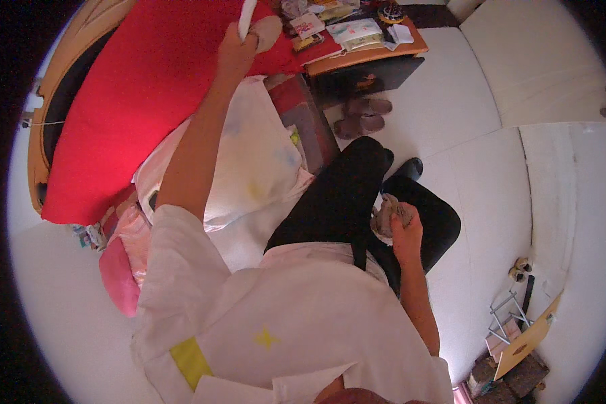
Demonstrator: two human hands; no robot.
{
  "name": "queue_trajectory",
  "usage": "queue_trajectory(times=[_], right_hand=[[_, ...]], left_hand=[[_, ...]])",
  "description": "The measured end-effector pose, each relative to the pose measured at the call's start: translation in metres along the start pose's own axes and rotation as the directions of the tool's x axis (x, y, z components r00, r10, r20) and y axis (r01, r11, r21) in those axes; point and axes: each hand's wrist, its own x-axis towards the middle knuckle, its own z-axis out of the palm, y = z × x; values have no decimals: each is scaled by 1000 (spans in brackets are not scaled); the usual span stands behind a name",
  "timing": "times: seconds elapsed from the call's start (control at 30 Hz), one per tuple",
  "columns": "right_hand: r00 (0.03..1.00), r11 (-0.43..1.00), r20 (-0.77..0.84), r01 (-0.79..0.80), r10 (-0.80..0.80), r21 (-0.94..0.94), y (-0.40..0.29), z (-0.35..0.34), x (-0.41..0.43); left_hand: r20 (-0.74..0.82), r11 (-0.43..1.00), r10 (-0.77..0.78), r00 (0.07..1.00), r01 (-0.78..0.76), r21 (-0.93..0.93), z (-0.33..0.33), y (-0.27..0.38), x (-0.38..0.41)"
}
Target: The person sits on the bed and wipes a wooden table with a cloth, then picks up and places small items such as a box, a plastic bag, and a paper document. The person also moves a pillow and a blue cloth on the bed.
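My left hand (237, 50) is raised over the red cover (146, 86), its fingers closed on a white strip-like thing (247, 17) that runs out of the top of the picture. A pale round thing (267, 34) shows right beside those fingers; whether the hand holds it too is unclear. My right hand (408, 230) is near my lap, closed on a crumpled grey-brown cloth (384, 219). A pale pillow or cushion (257, 156) with faint coloured patches lies to the left of my black-clad legs.
Papers and small objects cover a wooden table (368, 58) at the top. Brown slippers (366, 116) stand on the floor below it. Pink fabric (126, 267) hangs at the left. A folding wooden board (527, 338) and small shoes (521, 269) are at the lower right.
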Motion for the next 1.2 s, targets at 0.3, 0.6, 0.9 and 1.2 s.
queue_trajectory(times=[0.3, 0.6, 0.9, 1.2], right_hand=[[988, 984, 40, -149, 146, 94, -6, 3, 16], [987, 983, 51, -154, 149, 98, 8, 8, 73], [965, 952, 113, -255, 238, 169, 9, 0, 125], [938, 924, 135, -340, 320, 175, -11, 3, 132]], left_hand=[[234, 883, 139, 962, -227, 410, 83, -25, 152], [341, 866, -68, 938, -114, 487, 148, -21, 188], [416, 868, 21, 909, -223, 443, 216, -51, 201], [404, 942, 21, 915, -154, 299, 194, -58, 205]])
